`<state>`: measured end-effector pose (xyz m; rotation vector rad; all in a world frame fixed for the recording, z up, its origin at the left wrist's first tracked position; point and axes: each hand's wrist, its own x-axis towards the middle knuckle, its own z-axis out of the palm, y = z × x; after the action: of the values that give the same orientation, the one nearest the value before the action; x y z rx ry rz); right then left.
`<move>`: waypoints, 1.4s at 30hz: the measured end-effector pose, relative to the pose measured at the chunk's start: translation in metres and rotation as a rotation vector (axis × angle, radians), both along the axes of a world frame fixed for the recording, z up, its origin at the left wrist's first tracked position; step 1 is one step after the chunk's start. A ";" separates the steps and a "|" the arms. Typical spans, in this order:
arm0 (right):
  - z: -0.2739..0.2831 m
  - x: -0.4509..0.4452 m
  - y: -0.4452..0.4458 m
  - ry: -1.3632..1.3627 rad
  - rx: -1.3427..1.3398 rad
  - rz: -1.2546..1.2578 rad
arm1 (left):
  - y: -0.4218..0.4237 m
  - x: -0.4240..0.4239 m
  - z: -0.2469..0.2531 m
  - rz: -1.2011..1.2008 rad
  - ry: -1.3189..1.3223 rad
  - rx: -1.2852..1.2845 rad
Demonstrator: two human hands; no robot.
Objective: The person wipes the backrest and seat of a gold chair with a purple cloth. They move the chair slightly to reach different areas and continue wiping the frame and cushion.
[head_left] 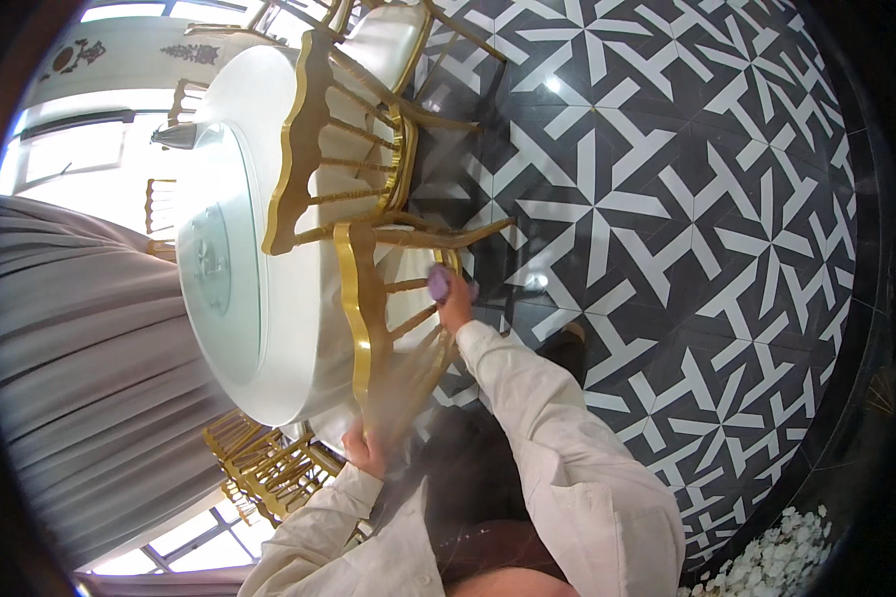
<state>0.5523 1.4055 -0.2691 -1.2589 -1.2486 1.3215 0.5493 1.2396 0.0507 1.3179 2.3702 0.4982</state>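
Observation:
A gold wooden chair point(358, 298) with a spindled back stands before me, beside a round table. My left hand point(364, 450) is closed around the near end of its top rail, where the picture is hazy. My right hand point(454, 302) holds a bunched purple cloth point(439, 284) at the chair's spindles, by the seat end of the back. Part of the cloth is hidden behind the fingers. A second gold chair point(296, 149) stands just beyond the first, its back also turned towards me.
The round table point(287, 358) has a white cover and a glass turntable point(243, 298). More gold chairs point(269, 466) stand around it. Grey curtains point(97, 358) hang past the table. A black and white patterned floor point(642, 224) lies to the right, with white flowers point(773, 556) at lower right.

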 end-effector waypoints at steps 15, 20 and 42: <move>0.150 -0.020 -0.055 1.193 -0.596 -0.188 | -0.007 -0.006 -0.006 0.033 -0.116 -0.027; 0.170 0.001 -0.086 0.298 -0.154 -0.014 | -0.015 -0.015 -0.011 -0.017 -0.050 -0.078; 0.057 0.004 -0.114 -0.133 0.031 0.278 | -0.034 -0.015 -0.021 0.054 -0.251 0.023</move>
<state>0.5565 1.2915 -0.2125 -1.1989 -1.5773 1.4247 0.5344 1.2053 0.0296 1.1299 2.2023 0.6669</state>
